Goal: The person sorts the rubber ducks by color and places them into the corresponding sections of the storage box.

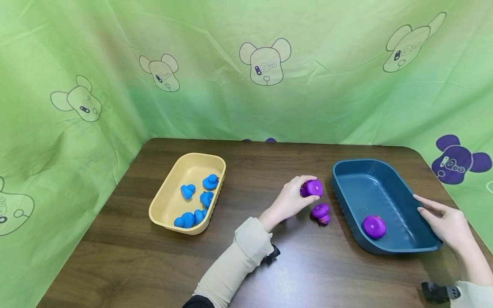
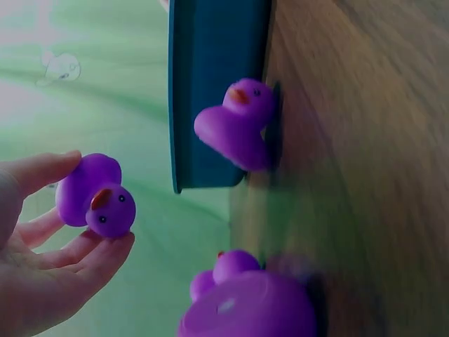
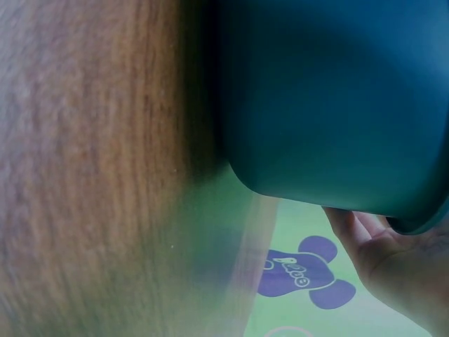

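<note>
A smooth teal-blue plastic tray (image 3: 330, 105) fills the upper right, its outer wall facing the lens and its rolled rim (image 3: 424, 219) curving along the right edge. The right hand (image 3: 400, 263) comes in from the lower right, its fingers (image 3: 344, 223) passing behind the tray near that rim, tips hidden. Brown wood-grain desk (image 3: 91, 154) spans the left, blurred green reflection toward its lower part. Beyond hangs light-green cloth (image 3: 375, 319) printed with a purple, round-eared animal head (image 3: 302, 270) bearing pale lettering.

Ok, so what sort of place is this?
Probably a small staged tabletop setup, likely indoors: a wood-grain table is backed by wrinkled green fabric printed with cartoon animal heads, and blue toy ducks sit in a yellow tray.
</note>
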The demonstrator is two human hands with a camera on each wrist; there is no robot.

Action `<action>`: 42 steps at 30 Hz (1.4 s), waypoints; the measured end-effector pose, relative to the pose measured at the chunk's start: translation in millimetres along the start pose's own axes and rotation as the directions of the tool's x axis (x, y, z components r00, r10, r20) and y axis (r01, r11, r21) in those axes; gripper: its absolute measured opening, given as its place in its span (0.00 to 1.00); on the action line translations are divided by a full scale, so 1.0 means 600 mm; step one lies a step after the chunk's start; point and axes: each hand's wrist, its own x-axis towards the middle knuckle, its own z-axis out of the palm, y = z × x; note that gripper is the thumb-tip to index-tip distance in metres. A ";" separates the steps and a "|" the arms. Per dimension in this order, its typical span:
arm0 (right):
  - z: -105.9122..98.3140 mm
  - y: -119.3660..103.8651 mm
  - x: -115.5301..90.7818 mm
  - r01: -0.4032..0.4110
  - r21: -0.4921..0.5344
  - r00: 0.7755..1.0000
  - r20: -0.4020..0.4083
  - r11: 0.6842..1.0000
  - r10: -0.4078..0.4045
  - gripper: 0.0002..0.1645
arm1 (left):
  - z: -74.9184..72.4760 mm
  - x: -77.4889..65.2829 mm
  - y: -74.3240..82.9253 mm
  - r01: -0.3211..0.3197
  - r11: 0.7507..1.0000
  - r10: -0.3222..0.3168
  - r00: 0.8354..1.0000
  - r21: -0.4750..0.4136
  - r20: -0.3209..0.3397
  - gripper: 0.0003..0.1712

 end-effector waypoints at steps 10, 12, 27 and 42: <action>0.006 0.028 0.010 -0.008 0.022 1.000 0.001 1.000 0.008 0.23 | 0.029 0.012 0.019 -0.001 1.000 0.001 1.000 -0.004 -0.003 0.27; 0.007 0.031 0.011 -0.022 0.016 1.000 0.008 1.000 0.022 0.24 | 0.033 0.014 0.023 -0.010 1.000 0.010 1.000 0.012 -0.006 0.26; 0.005 0.011 0.003 -0.024 0.008 1.000 0.012 1.000 0.024 0.23 | 0.061 0.028 0.039 -0.032 0.999 0.031 0.999 0.035 0.042 0.26; 0.005 0.012 0.003 -0.020 0.047 1.000 0.010 0.999 0.019 0.23 | 0.086 0.040 0.052 -0.048 0.997 0.042 0.993 0.053 0.112 0.26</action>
